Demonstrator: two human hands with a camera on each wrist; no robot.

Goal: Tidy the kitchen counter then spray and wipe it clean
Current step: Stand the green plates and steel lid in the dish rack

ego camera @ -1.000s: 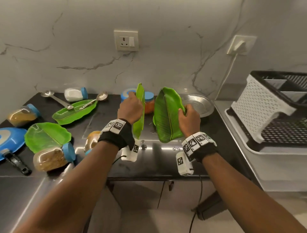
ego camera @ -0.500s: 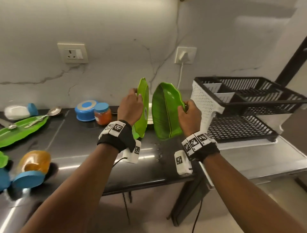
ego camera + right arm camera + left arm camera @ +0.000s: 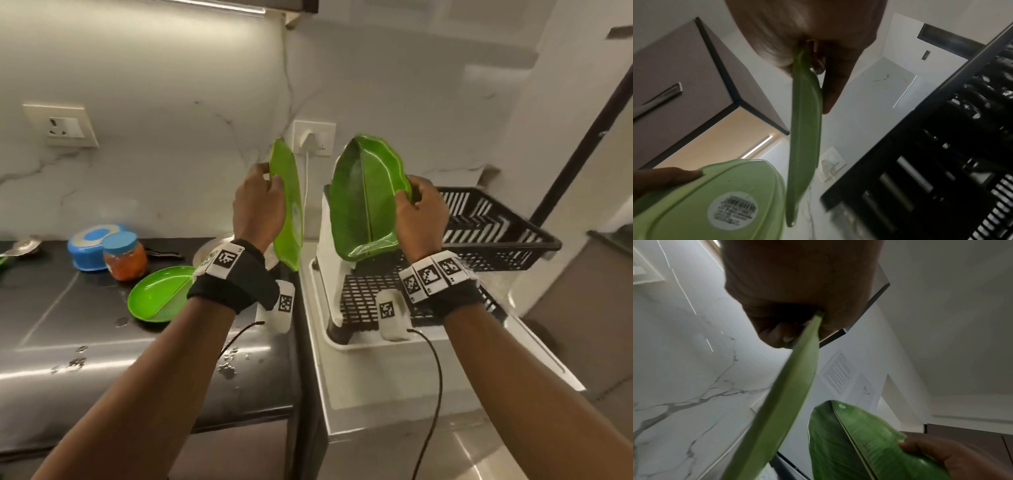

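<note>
Plates first: my left hand grips a light green plate by its rim, held on edge; my right hand pinches a dark leaf-shaped plate the same way, both up in the air over the dish rack, apart from each other. Risks, as I judge: both grips are thin rim pinches, so either plate could slip & drop; the two could knock together btwn my hands; slotting one in blind might catch the rack's edge. Counter has wet spots, another green plate, orange jar etc. left to clear.
</note>
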